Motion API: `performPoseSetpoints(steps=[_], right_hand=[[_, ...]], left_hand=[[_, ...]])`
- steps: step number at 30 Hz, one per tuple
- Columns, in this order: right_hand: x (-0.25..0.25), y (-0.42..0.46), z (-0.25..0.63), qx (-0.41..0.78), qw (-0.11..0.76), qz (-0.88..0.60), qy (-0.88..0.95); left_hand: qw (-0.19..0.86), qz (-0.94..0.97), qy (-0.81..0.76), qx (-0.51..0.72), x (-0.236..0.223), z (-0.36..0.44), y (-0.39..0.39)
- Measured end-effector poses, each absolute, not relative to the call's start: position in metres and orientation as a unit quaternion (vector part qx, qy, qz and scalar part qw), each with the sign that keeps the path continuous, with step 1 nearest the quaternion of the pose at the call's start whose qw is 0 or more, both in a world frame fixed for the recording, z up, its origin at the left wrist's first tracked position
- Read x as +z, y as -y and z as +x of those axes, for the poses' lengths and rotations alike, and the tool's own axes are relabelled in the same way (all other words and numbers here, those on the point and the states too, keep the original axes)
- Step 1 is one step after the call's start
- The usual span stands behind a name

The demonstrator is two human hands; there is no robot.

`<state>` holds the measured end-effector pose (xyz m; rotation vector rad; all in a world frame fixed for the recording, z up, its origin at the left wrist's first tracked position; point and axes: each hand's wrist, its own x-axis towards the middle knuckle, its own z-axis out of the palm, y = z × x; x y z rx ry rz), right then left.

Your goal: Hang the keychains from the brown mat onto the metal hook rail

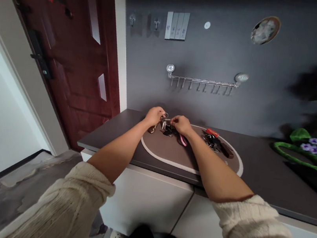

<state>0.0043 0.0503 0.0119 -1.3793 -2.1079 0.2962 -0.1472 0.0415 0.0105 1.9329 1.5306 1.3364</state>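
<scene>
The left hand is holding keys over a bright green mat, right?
Not quite: the mat is brown with a pale rim, not bright green, as the head view shows. The left hand is indeed holding keys over it.

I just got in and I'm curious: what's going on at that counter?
The person's left hand holds a ring of keys over the mat on the counter. The right hand is close beside it in a pinch; whether it grips anything is too small to tell. Another cluster of keys lies toward the mat's right end. A hook rail is on the wall above.
</scene>
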Motion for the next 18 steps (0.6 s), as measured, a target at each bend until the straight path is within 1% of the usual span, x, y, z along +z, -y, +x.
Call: performPoseSetpoints(steps=[4,8,13,18], right_hand=[[0.011,-0.054,0.003,0.174,0.376,-0.479,0.774],[0.009,-0.058,0.001,0.253,0.451,-0.418,0.747],[0.007,-0.061,-0.001,0.301,0.502,-0.373,0.720],[0.008,-0.059,-0.002,0.314,0.519,-0.350,0.713]], left_hand=[[0.300,0.600,-0.505,0.544,0.009,-0.143,-0.042],[0.386,0.545,-0.464,0.582,0.011,-0.140,-0.040],[0.443,0.512,-0.431,0.597,0.016,-0.138,-0.035],[0.468,0.478,-0.417,0.616,0.016,-0.136,-0.035]])
